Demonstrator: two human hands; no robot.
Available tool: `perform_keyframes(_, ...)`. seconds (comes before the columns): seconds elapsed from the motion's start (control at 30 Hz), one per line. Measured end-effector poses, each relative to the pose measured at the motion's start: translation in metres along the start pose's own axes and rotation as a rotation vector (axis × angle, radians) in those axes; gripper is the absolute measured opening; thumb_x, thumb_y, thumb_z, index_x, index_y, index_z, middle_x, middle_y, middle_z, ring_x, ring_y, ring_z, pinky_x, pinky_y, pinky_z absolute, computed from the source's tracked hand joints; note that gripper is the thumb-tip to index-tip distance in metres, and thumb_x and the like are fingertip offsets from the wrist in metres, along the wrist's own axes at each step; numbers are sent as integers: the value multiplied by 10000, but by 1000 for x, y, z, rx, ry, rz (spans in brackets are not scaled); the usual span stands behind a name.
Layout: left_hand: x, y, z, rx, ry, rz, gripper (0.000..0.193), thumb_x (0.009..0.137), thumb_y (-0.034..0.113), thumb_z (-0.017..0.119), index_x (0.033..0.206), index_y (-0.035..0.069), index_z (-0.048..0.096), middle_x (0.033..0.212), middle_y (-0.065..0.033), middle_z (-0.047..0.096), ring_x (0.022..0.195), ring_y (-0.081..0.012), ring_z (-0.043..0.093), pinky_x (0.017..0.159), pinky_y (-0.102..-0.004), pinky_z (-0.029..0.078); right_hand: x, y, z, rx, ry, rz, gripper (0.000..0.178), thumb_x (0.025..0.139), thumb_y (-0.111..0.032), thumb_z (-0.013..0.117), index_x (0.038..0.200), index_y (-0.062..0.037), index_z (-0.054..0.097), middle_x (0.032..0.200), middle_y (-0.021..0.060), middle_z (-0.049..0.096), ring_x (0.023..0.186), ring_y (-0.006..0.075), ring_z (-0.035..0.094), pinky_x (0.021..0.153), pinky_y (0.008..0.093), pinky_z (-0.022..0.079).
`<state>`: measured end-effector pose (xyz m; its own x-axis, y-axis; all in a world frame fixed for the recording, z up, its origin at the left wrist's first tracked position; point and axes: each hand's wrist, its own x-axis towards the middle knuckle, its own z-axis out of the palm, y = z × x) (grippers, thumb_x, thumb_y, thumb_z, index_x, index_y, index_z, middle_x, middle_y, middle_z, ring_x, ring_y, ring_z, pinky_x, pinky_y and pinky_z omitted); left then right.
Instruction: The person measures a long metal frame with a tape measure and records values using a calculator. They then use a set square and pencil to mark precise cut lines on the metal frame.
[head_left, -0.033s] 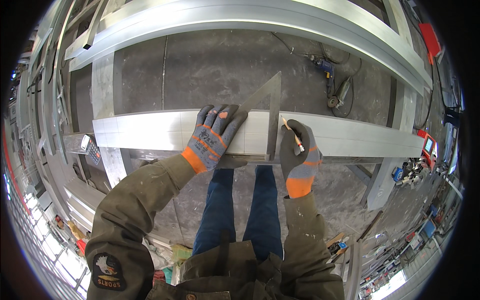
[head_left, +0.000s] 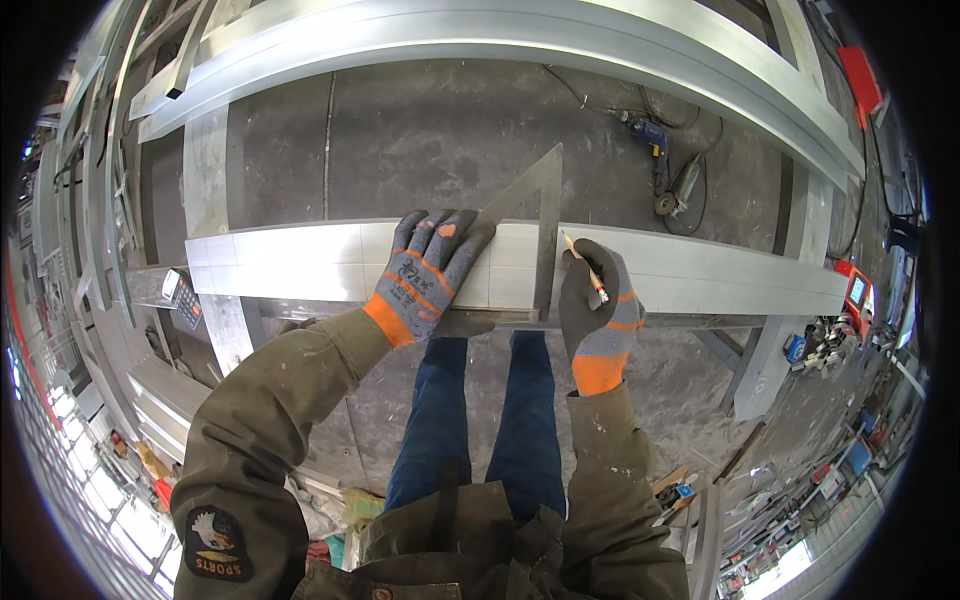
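Left hand: left hand [head_left: 430,265] in a grey glove with orange cuff lies flat, fingers spread wide, pressing the triangular metal set square [head_left: 535,215] onto the long flat silver metal profile [head_left: 300,262].
Right hand: right hand [head_left: 598,300], gloved alike, is closed around a thin wooden pencil [head_left: 584,268] whose tip points toward 11 o'clock, just beside the square's upright edge.
Square: sits across the profile, its apex toward 12 o'clock, its base at the near edge.
Profile: spans from 9 to 3 o'clock above the blue-trousered legs [head_left: 480,420].
Floor: blue power drill [head_left: 648,132] and angle grinder [head_left: 680,188] lie toward 1 o'clock.
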<state>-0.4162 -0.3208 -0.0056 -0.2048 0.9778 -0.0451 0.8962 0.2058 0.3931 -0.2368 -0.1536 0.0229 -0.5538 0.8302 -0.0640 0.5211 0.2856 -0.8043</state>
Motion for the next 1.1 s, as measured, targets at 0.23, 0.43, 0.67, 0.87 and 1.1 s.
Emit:
perform_keyframes(0.23, 2, 2, -4, 16, -2, 17, 1216, 681, 757, 827, 1562, 3, 460, 1512, -245, 438, 1400, -433, 425, 1173, -620, 303, 6, -3, 3, -50, 18, -72, 170, 972, -92, 686, 1116, -31, 752, 1077, 159, 767, 1002, 355, 731, 878, 415, 582)
perform_keyframes(0.43, 2, 1, -2, -5, -9, -3, 1204, 695, 790, 793, 1577, 47, 450, 1525, -231, 436, 1396, -428, 439, 1198, -631, 285, 7, -3, 4, -81, 8, -129, 169, 950, -61, 702, 1109, -28, 751, 1075, 157, 764, 1017, 367, 718, 875, 429, 579)
perform_keyframes(0.67, 1, 1, -1, 12, -11, -7, 1188, 725, 807, 760, 1594, 64, 436, 1529, -222, 437, 1401, -419, 438, 1214, -642, 271, -22, 4, -8, -38, -41, -202, 208, 905, 14, 736, 1111, -5, 726, 1082, 170, 744, 1013, 368, 703, 870, 427, 576)
perform_keyframes(0.87, 0, 1, 0, 14, -33, -10, 1195, 716, 799, 775, 1589, 54, 440, 1512, -235, 438, 1408, -429, 426, 1216, -651, 262, -68, 13, -26, -96, -119, -142, 214, 890, 7, 755, 1103, -10, 730, 1041, 170, 749, 1001, 359, 710, 846, 415, 579)
perform_keyframes(1.1, 5, 6, -2, 42, -22, 4, 1167, 728, 760, 791, 1579, 38, 447, 1520, -251, 434, 1413, -436, 430, 1232, -658, 241, -91, 25, -55, -21, -113, 190, 143, 951, -43, 695, 1079, -26, 757, 950, 137, 766, 867, 295, 739, 767, 385, 583)
